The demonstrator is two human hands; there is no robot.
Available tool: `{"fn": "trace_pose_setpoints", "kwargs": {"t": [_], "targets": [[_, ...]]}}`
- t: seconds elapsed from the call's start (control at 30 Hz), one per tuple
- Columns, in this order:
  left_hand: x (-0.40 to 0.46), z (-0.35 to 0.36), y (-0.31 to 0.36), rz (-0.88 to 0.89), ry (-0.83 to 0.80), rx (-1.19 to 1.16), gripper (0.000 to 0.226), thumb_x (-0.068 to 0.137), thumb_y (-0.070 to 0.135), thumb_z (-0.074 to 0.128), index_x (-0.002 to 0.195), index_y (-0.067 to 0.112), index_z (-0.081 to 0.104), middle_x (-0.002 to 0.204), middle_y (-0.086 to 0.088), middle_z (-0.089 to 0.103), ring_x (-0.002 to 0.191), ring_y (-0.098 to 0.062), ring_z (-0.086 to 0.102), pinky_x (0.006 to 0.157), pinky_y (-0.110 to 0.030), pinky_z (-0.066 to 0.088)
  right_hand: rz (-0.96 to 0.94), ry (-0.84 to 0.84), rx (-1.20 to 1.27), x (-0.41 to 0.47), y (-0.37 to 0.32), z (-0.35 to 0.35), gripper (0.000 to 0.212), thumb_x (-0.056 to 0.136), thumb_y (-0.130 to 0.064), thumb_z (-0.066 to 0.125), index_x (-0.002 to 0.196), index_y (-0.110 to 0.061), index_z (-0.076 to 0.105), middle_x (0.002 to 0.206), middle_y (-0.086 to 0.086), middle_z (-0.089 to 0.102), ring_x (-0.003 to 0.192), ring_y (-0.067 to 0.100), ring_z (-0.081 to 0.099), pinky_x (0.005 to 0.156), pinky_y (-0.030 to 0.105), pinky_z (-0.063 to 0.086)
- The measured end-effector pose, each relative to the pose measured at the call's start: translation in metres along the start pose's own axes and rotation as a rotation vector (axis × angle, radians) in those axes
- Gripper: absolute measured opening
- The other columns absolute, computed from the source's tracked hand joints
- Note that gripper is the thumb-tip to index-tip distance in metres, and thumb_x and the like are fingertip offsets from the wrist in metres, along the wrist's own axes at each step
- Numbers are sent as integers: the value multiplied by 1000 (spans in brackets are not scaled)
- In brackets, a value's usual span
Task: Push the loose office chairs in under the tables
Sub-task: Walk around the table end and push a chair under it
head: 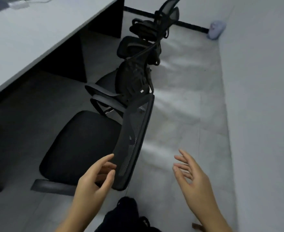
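The surface (37, 29) is running along the left, its edge slanting from near left to far centre. The near chair (81, 144) is standing beside it with its seat mostly out from under the edge and its mesh back (134, 141) facing the open floor (179, 106) on the right. Two more chairs (133, 77) are lining up beyond it, farther along the same edge.

The left hand (94, 180) is reaching at the near end of the back, fingers apart and loosely curved, holding nothing; whether the fingertips are touching the frame cannot be told. The right hand (193, 176) is hovering over the floor, well apart from the chair, fingers spread and holding nothing.

To do this well, both hands should probably be pressing on the back's top rail, spaced apart, driving leftward squarely toward the surface so the chair is rolling straight and its armrests are clearing the edge.
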State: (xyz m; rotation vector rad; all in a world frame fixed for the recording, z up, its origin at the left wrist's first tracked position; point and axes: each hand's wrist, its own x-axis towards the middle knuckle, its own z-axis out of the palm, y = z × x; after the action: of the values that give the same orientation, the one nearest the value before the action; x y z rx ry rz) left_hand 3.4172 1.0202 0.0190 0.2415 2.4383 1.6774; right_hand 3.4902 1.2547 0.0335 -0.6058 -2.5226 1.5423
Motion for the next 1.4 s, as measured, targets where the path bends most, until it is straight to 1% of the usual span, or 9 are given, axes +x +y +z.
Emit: {"fn": "trace_pose_setpoints", "kwargs": {"t": [0.3, 0.47, 0.63, 0.8, 0.9, 1.0, 1.1, 1.23, 1.4], "targets": [[78, 43, 4, -124, 239, 34, 42, 84, 1, 61, 115, 29, 56, 93, 5, 67, 90, 3, 61, 75, -2, 47, -216, -295, -144, 176, -4, -5, 49, 89, -27, 55, 118, -60, 33, 112, -27, 53, 103, -11, 52, 83, 12, 43], [87, 54, 3, -235, 371, 74, 43, 85, 8, 63, 114, 38, 54, 95, 11, 64, 94, 5, 59, 78, -2, 45, -318, -503, -277, 243, -15, 8, 48, 88, -30, 56, 131, -42, 38, 116, -19, 54, 104, -6, 53, 89, 17, 42], [82, 90, -9, -447, 420, 153, 36, 86, 26, 62, 119, 36, 54, 103, 21, 58, 97, 3, 58, 85, -16, 48, -614, -1037, -684, 304, -16, 33, 65, 83, -44, 60, 139, -37, 27, 138, -16, 39, 127, 0, 33, 107, 23, 29], [85, 136, -18, -674, 209, 301, 54, 84, 53, 55, 132, 33, 43, 133, 13, 47, 121, -4, 43, 101, -25, 39, -889, -1372, -1127, 350, 8, 60, 69, 83, -51, 56, 140, -38, 21, 147, -11, 32, 136, 11, 26, 118, 41, 11], [88, 160, -23, -722, 231, 493, 63, 82, 57, 53, 137, 32, 38, 145, 11, 41, 132, -9, 36, 110, -30, 31, -1045, -1389, -1101, 369, 21, 77, 52, 88, -34, 54, 136, -34, 35, 144, -10, 41, 133, 13, 34, 115, 39, 19], [95, 172, -28, -763, 368, 654, 54, 84, 37, 60, 135, 30, 43, 142, 8, 48, 132, -11, 42, 109, -32, 32, -1198, -1338, -983, 378, 31, 88, 45, 85, -17, 53, 128, -31, 49, 134, -9, 55, 124, 15, 49, 103, 34, 38], [99, 174, -26, -753, 508, 708, 49, 64, 11, 78, 110, 23, 68, 113, 1, 71, 102, -17, 67, 86, -32, 53, -1290, -1247, -903, 378, 40, 91, 43, 79, -10, 59, 117, -30, 60, 117, -8, 68, 109, 17, 61, 85, 32, 51], [97, 171, -20, -745, 543, 805, 52, 40, 7, 90, 87, 24, 76, 86, 3, 78, 70, -18, 74, 55, -28, 59, -1367, -1146, -852, 376, 37, 92, 45, 62, -7, 76, 100, -31, 69, 91, -9, 76, 83, 16, 71, 60, 25, 54], [97, 162, -23, -763, 580, 820, 53, 38, 0, 89, 82, 26, 77, 82, 2, 78, 67, -18, 74, 52, -28, 60, -1373, -1171, -878, 370, 33, 101, 40, 80, -20, 61, 115, -39, 59, 112, -17, 69, 103, 10, 63, 71, 20, 45]]}}
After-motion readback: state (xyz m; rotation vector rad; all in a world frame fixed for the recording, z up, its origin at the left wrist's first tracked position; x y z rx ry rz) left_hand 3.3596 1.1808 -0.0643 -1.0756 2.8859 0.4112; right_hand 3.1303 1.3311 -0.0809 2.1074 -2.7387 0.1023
